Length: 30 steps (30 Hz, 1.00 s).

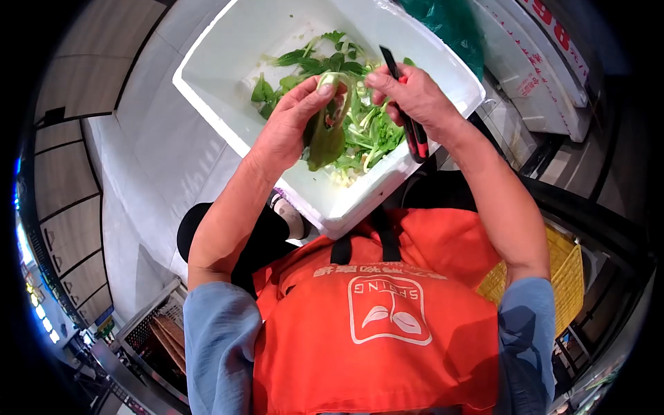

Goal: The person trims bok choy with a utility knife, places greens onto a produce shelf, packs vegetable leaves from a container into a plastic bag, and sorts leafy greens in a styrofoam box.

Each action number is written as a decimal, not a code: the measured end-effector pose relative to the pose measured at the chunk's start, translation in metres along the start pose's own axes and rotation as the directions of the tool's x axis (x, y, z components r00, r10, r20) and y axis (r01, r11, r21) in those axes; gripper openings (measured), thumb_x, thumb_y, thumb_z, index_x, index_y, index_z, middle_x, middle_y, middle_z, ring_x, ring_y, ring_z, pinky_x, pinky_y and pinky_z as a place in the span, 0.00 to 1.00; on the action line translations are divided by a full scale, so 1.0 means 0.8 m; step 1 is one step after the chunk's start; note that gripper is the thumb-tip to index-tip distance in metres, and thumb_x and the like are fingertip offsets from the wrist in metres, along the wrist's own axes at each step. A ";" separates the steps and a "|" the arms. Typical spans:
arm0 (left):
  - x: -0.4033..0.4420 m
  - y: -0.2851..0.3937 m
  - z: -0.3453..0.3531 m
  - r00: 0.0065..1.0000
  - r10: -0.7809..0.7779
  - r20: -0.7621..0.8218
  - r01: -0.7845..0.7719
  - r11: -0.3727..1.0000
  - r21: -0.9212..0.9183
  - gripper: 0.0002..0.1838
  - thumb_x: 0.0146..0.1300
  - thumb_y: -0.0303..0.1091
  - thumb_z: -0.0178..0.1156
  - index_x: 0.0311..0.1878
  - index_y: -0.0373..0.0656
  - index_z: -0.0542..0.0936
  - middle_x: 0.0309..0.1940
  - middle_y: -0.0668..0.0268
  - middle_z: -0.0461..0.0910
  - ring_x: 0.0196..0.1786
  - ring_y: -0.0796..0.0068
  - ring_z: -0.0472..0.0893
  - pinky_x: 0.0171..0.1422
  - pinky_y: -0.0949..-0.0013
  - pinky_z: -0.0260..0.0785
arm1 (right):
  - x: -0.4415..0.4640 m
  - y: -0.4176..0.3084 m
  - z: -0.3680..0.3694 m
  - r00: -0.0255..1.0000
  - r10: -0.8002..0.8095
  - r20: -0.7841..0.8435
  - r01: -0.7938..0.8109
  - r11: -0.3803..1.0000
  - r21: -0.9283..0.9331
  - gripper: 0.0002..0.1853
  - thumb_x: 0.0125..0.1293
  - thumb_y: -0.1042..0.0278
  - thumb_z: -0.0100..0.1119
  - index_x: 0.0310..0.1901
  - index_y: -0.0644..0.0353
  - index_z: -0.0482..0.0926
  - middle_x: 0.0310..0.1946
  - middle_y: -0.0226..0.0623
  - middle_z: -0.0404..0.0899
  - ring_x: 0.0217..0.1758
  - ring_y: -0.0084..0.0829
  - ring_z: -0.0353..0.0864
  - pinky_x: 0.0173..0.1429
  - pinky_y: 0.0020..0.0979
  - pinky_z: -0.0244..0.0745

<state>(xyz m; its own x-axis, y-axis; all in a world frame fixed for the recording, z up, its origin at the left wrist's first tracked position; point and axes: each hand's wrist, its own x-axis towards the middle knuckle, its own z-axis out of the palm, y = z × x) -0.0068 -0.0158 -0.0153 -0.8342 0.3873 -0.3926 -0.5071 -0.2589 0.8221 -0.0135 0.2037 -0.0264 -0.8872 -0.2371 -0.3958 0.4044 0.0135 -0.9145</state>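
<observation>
Pinching a pale-green, broad-leafed vegetable piece (326, 148) between thumb and fingers, the left hand (285, 128) hovers over a white foam box (223, 72) holding loose green leaves and stems (382, 133). Just beside it, the right hand (423, 104) curls round a slim black-and-red knife (414, 138), blade pointing away from the body.

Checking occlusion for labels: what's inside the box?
In the box, green leaves and pale scraps. The left hand, the green piece it holds, right hand and knife hide part of the middle. What's under the leaves can't be seen.
</observation>
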 end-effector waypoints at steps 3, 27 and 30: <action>-0.003 -0.003 0.001 0.997 -0.061 0.051 0.061 0.998 -0.001 0.14 0.69 0.41 0.60 0.50 0.42 0.77 0.40 0.71 0.80 0.42 0.83 0.78 0.48 0.76 0.71 | -0.010 -0.014 0.016 0.989 -0.068 0.131 0.055 0.994 0.097 0.18 0.64 0.54 0.66 0.44 0.60 0.80 0.27 0.24 0.76 0.22 0.13 0.71 0.25 0.19 0.68; 0.009 0.071 -0.102 0.947 0.251 -0.199 -0.276 0.954 -0.114 0.16 0.70 0.39 0.57 0.50 0.36 0.72 0.24 0.73 0.69 0.29 0.80 0.70 0.41 0.70 0.70 | 0.000 -0.003 -0.005 0.971 -0.171 -0.167 0.131 0.966 -0.224 0.19 0.60 0.56 0.69 0.45 0.63 0.81 0.24 0.24 0.75 0.24 0.14 0.72 0.28 0.20 0.69; 0.001 0.037 -0.057 0.956 0.208 -0.207 -0.142 0.945 0.296 0.15 0.69 0.37 0.58 0.52 0.36 0.74 0.29 0.69 0.76 0.29 0.78 0.78 0.36 0.72 0.73 | -0.007 -0.014 0.002 0.992 -0.093 -0.085 0.083 0.990 -0.116 0.20 0.59 0.52 0.70 0.44 0.59 0.81 0.24 0.22 0.74 0.22 0.13 0.70 0.26 0.19 0.67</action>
<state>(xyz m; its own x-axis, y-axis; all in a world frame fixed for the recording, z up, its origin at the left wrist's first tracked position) -0.0325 -0.0637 -0.0105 -0.9479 0.1336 -0.2893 -0.2965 -0.0373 0.9543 -0.0126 0.2035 -0.0139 -0.9366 -0.1538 -0.3149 0.3012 0.1061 -0.9476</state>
